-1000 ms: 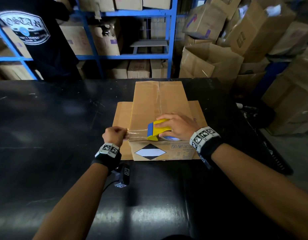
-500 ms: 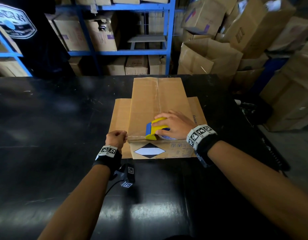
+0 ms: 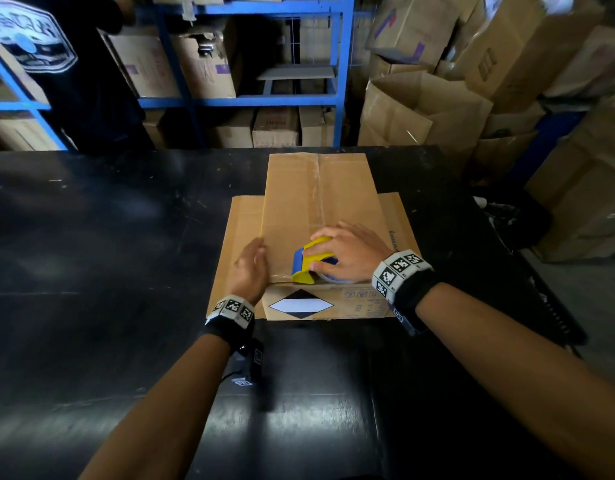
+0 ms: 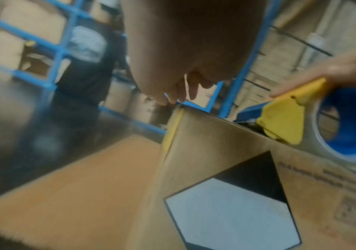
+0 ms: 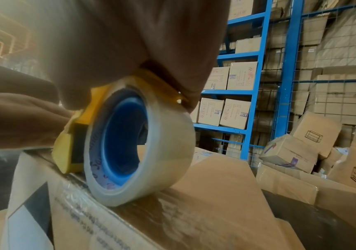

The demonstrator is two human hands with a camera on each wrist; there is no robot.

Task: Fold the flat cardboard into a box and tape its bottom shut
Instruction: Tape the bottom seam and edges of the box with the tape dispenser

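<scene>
While our right hand (image 3: 347, 252) grips the tape dispenser (image 3: 311, 260) at mid-frame on the box (image 3: 316, 202), our flat, empty left hand (image 3: 250, 268) presses its left edge, the seam running up-frame from the dispenser.

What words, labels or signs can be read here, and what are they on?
"ADH", as far as it reads: shelf cartons.
Black-and-white diamond sign, no words: on the cardboard box.
Small print beside the diamond: too blurred to read.
Shirt logo: blurred.
Lettering inside the tape roll: unreadable.
</scene>
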